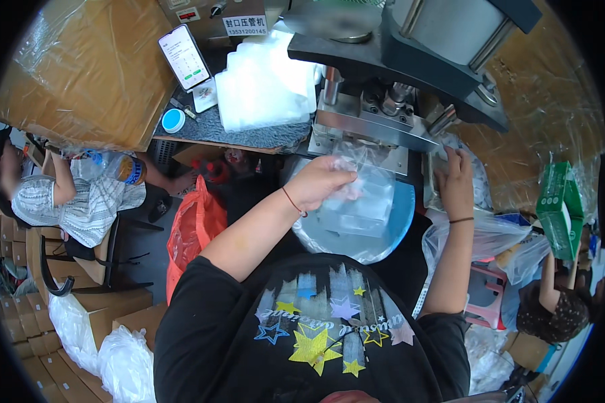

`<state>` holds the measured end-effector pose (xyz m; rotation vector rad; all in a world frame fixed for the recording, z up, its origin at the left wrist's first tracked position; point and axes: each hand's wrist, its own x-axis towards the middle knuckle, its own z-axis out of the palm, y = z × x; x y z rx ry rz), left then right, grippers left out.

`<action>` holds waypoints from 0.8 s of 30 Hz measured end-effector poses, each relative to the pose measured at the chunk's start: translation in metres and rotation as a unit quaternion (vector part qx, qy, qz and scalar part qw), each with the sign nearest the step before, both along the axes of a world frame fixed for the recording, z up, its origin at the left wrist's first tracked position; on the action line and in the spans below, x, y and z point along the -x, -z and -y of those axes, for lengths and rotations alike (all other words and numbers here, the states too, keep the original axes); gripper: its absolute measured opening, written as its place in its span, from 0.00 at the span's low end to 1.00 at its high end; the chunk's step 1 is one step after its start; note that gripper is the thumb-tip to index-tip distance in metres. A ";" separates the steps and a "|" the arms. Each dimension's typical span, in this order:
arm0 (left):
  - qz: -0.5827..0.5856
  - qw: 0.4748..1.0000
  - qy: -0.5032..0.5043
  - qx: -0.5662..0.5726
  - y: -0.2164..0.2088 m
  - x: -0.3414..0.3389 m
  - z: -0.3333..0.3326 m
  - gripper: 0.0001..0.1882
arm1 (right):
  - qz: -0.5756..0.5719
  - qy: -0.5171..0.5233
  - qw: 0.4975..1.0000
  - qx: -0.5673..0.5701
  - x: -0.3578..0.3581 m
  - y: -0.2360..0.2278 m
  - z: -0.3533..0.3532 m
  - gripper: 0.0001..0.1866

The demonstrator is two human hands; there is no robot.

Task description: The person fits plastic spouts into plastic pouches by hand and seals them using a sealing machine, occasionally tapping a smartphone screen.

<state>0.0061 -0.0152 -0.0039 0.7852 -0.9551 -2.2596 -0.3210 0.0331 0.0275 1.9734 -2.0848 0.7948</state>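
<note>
From my remote seat I see the left hand (pixel 320 183) pinching a clear plastic bag (pixel 368 205) by the near edge of the press (pixel 376 129), above the round basin (pixel 403 218). The right hand (pixel 456 181) is farther right; its grasp I cannot tell. Between them, some room is open.

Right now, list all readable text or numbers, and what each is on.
Wording not copied.
White label on casing: characters and number, readable.
Red-white sticker, same casing: too small.
Phone screen: too small.
Black shirt: script, partly legible.
Green box: too small.
Yellow-banded container: too small.
</note>
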 end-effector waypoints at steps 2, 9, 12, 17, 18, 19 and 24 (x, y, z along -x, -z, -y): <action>0.204 0.924 -0.189 0.262 0.000 -0.010 0.008 0.19 | -0.062 -0.064 0.995 -0.040 0.007 -0.008 -0.003 0.24; 0.608 0.395 -0.163 0.669 -0.003 -0.093 0.039 0.30 | -0.028 -0.041 0.990 -0.131 0.007 -0.012 0.009 0.19; 0.540 0.471 -0.086 0.692 -0.013 -0.093 0.008 0.29 | -0.025 -0.027 0.988 -0.152 0.013 -0.011 0.008 0.16; 0.514 0.497 -0.159 0.681 -0.020 -0.093 0.000 0.23 | -0.019 -0.014 0.994 -0.103 0.013 -0.008 0.002 0.16; 0.522 0.489 -0.149 0.683 -0.025 -0.091 -0.002 0.21 | -0.011 -0.006 0.997 -0.072 0.014 -0.008 -0.002 0.16; 0.521 0.491 -0.153 0.681 -0.020 -0.091 -0.001 0.21 | -0.015 -0.008 0.997 -0.071 0.014 -0.009 -0.006 0.16; 0.382 0.699 -0.280 0.535 -0.008 -0.088 -0.008 0.10 | 0.096 0.051 0.994 0.018 0.004 -0.026 -0.031 0.16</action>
